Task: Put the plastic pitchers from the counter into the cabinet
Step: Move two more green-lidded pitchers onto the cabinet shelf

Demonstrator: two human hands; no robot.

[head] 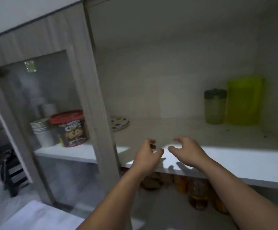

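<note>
hands first: your left hand [147,153] and right hand [187,151] hover loosely curled and empty over the white shelf [234,161] front edge. bare shelf stretches ahead of you. the green pitcher [244,101] stands at the back right, just beside a lidded jar [215,107]. spotted plates [120,124] sit far left.

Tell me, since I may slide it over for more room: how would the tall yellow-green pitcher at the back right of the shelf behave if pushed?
The yellow-green pitcher looks translucent and seemingly empty, so probably light. Tall and narrow, it could tip if pushed high. It stands close beside the green-lidded jar, so a leftward push would likely bump that.
</note>
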